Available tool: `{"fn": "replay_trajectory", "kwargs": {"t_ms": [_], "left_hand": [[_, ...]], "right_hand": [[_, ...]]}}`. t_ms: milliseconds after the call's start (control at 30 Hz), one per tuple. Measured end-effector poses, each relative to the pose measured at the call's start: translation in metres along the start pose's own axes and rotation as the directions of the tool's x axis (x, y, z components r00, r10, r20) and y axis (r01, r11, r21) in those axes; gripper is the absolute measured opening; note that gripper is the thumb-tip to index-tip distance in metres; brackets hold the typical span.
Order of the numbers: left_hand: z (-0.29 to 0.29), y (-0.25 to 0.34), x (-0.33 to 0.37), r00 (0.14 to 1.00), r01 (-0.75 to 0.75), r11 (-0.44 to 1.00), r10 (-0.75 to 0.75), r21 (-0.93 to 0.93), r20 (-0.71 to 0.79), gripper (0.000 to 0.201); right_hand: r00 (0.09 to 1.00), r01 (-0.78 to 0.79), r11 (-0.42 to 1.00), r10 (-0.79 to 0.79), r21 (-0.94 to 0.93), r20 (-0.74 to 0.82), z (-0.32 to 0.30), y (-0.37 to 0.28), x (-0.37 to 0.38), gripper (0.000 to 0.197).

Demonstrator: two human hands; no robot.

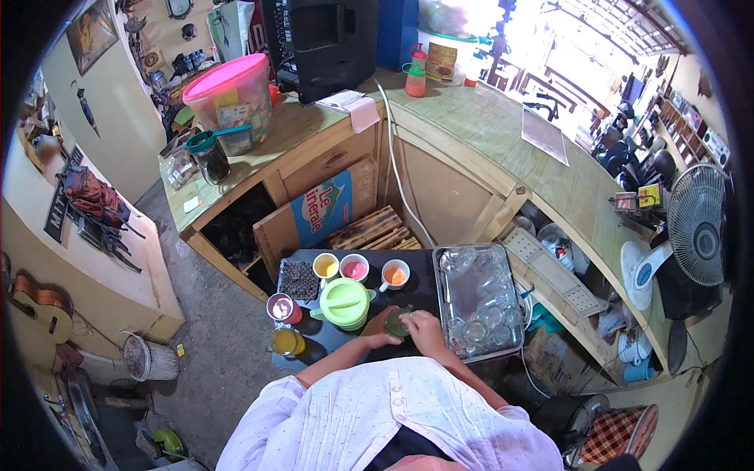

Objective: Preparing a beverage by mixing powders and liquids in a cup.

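On the low dark table in front of me, my left hand (381, 330) is wrapped round a glass of dark green contents (398, 323). Over the rim, my right hand (425, 330) has its fingers pinched together; what they hold is too small to make out. Left of the glass stands a pale green lidded pitcher (345, 304). Behind are a cup with yellow contents (326, 267), a cup with pink contents (355, 268) and a white cup with orange pieces (395, 275). A glass mug of yellow liquid (287, 342) and a red cup (283, 308) stand farther left.
A metal tray (479, 302) of upturned clear glasses lies right of my hands. A basket of small dark pieces (299, 280) stands at the table's back left. Wooden counters (463, 129) wrap round the far side; a white fan (695, 228) stands at the right.
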State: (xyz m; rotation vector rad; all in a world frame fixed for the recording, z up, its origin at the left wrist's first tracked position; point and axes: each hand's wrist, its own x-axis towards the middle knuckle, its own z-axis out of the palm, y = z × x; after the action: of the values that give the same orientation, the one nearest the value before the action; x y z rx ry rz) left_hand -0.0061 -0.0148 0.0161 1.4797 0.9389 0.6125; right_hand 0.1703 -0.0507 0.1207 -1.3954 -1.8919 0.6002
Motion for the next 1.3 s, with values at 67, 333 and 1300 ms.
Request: {"fn": "replay_trajectory", "kwargs": {"t_ms": [67,333,1300], "left_hand": [[-0.001,0.001,0.0,1.0,-0.008,0.999,0.008,0.033,-0.014,0.101],[0.001,0.002,-0.002,1.0,0.011,1.0,-0.01,0.02,-0.021,0.102],[0.0,-0.003,0.0,0.999,-0.04,0.999,0.04,-0.003,-0.009,0.1]], "right_hand": [[0.999,0.015,1.0,-0.016,-0.023,-0.05,-0.004,-0.006,0.006,0.013],[0.993,-0.01,1.0,0.007,-0.025,-0.116,-0.005,-0.007,0.005,0.014],[0.985,-0.151,0.929,0.171,0.339,-0.029,0.01,0.006,-0.002,0.015]]}}
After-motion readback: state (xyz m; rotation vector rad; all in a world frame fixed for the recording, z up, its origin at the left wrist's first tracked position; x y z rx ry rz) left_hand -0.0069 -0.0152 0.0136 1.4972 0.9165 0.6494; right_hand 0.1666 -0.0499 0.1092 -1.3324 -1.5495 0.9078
